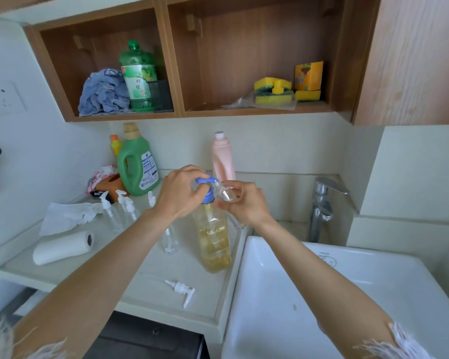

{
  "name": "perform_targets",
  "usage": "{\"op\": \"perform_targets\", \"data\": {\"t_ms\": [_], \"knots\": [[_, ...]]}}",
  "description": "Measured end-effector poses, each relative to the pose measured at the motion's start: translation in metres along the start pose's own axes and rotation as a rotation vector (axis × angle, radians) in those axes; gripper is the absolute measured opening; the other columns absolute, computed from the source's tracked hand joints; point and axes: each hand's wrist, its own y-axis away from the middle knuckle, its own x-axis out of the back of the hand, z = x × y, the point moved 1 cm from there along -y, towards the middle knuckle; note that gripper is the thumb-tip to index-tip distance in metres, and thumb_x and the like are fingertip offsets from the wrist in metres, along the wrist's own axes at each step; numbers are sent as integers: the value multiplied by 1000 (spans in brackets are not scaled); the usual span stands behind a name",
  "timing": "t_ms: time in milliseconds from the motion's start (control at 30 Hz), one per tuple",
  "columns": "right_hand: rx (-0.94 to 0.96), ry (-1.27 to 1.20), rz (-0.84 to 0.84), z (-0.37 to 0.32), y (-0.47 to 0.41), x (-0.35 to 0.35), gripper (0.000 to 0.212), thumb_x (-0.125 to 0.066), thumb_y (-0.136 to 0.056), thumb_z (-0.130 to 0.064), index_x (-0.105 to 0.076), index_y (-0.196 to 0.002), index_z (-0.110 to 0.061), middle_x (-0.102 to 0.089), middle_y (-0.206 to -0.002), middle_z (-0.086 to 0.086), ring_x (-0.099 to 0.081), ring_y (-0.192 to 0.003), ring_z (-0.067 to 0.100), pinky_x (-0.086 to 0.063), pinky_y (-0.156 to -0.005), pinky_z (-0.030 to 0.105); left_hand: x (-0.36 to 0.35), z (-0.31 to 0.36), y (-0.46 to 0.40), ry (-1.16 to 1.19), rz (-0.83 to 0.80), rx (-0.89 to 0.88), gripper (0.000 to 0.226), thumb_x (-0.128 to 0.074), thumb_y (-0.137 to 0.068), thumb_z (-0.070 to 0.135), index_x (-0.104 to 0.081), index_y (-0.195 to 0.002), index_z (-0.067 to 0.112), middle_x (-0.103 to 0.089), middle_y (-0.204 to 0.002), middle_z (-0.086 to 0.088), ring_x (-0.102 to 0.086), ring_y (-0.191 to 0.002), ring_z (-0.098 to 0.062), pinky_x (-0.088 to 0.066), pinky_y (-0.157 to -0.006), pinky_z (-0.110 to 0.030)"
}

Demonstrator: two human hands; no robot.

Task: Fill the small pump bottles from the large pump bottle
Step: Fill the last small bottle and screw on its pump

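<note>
The large pump bottle [214, 239], clear with yellow liquid and a blue pump head [206, 185], stands on the counter beside the sink. My left hand [182, 193] curls over the blue pump head. My right hand [241, 203] holds a small clear bottle [224, 194] tilted with its mouth at the pump's spout. Several small pump bottles [122, 211] with white pumps stand to the left. Another small bottle [170, 239] lies behind my left forearm. A loose white pump [182, 290] with its tube lies on the counter in front.
A white sink [322, 294] with a chrome tap [322, 203] is at the right. A paper towel roll [62, 247], tissue [68, 216], green detergent jug [136, 167] and pink bottle [222, 156] stand on the counter. Open shelves hang above.
</note>
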Motion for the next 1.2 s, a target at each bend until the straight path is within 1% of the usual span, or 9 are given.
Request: {"op": "perform_targets", "data": {"t_ms": [167,300,400,600,800,900,1000,1067,1200], "knots": [[10,-21,19,5,0,-4,51,-83,-73,-31,-66,-120,-31,-69,-104,-6,-61,-108,9,-44,-89,20,-8,-4,4,58,76,14,51,-39,-67,40,-75,-92,14,-73,-101,4,-66,-93,-18,-50,-86,-28],[6,27,7,15,-2,-13,54,-83,-71,-35,-66,-121,-28,-70,-111,-6,-61,-111,6,-46,-94,23,-25,-13,15,49,132,-13,40,-43,-69,32,-73,-89,15,-73,-97,5,-68,-88,-21,-53,-77,-33],[-16,43,4,22,-2,-17,54,-84,-70,-35,-65,-121,-29,-70,-113,-4,-61,-112,8,-47,-95,24,-33,-13,21,63,162,-25,37,-43,-68,29,-72,-86,16,-72,-95,6,-67,-85,-20,-53,-73,-32],[-2,51,-3,17,-1,-15,57,-83,-73,-34,-62,-126,-29,-69,-116,-3,-59,-115,7,-44,-98,23,-27,-14,20,123,146,-25,43,-42,-66,28,-73,-92,15,-72,-101,5,-67,-91,-16,-51,-80,-27],[69,41,40,9,-3,-14,53,-81,-74,-33,-63,-123,-30,-70,-103,-3,-61,-103,10,-44,-92,21,-10,-12,5,115,100,-12,48,-40,-66,38,-74,-91,18,-72,-100,6,-66,-93,-16,-49,-83,-27],[93,34,50,10,-4,-13,49,-82,-72,-31,-65,-118,-32,-71,-99,-3,-63,-101,11,-48,-92,25,-8,-14,4,102,81,-35,49,-39,-67,38,-76,-91,17,-73,-100,5,-67,-91,-16,-50,-81,-28],[115,50,53,11,-3,-15,53,-81,-73,-30,-62,-122,-35,-69,-99,-10,-62,-102,9,-48,-93,27,-9,-22,4,85,104,-46,45,-41,-68,33,-76,-91,16,-73,-99,5,-68,-89,-18,-52,-78,-29],[105,55,46,13,-2,-18,57,-81,-73,-30,-60,-126,-35,-69,-103,-10,-62,-103,9,-47,-93,26,-14,-29,8,54,93,-48,38,-46,-69,23,-76,-92,15,-74,-99,5,-69,-87,-20,-53,-76,-30],[62,40,38,20,3,-19,58,-82,-73,-28,-61,-127,-33,-70,-103,-8,-62,-104,8,-45,-90,18,-24,-29,17,37,70,-62,39,-48,-65,11,-75,-93,12,-73,-101,2,-69,-89,-23,-55,-79,-38]]}}
